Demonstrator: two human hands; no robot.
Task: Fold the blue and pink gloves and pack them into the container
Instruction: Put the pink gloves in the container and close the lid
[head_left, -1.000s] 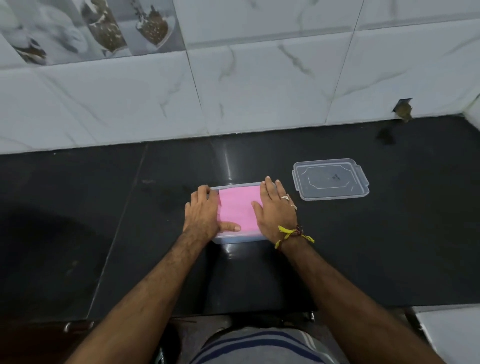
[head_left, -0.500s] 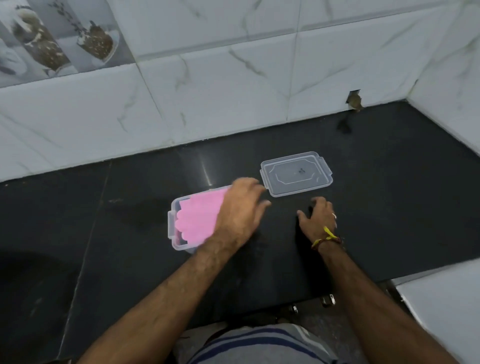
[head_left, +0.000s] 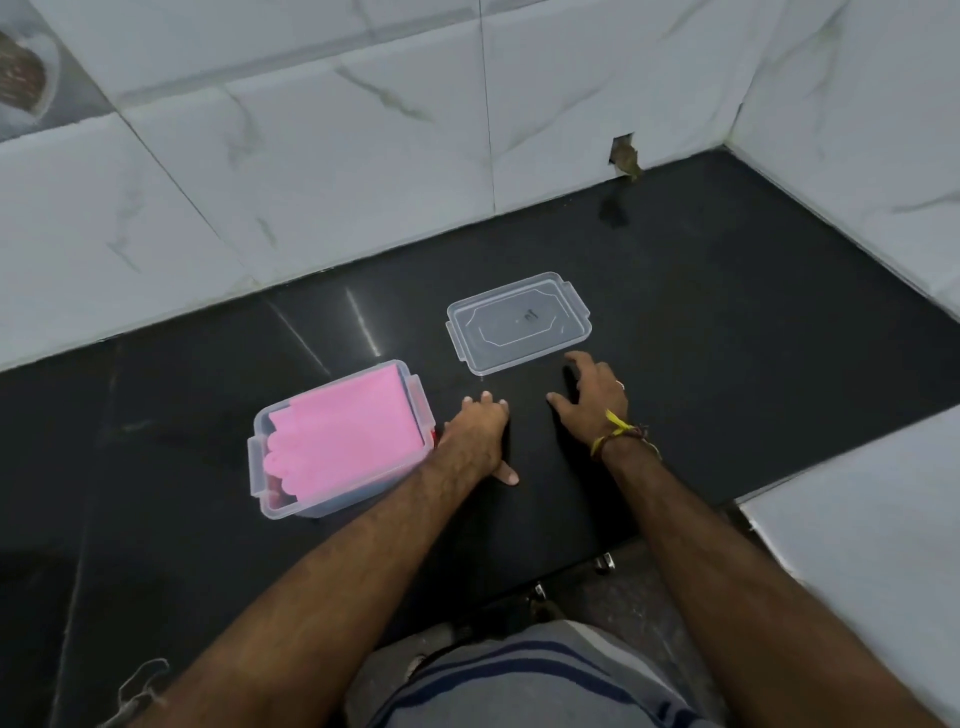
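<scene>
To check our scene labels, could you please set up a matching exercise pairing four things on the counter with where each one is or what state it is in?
Things:
1. pink glove
2. lid
3. left hand
4. right hand

Places or states:
A. lying alone on the black counter, off the container
B. folded inside the clear container
C. empty, just in front of the lid, a yellow thread on its wrist
D. empty, flat on the counter right beside the container

Pairs: 1-B, 2-A, 3-D, 4-C
</scene>
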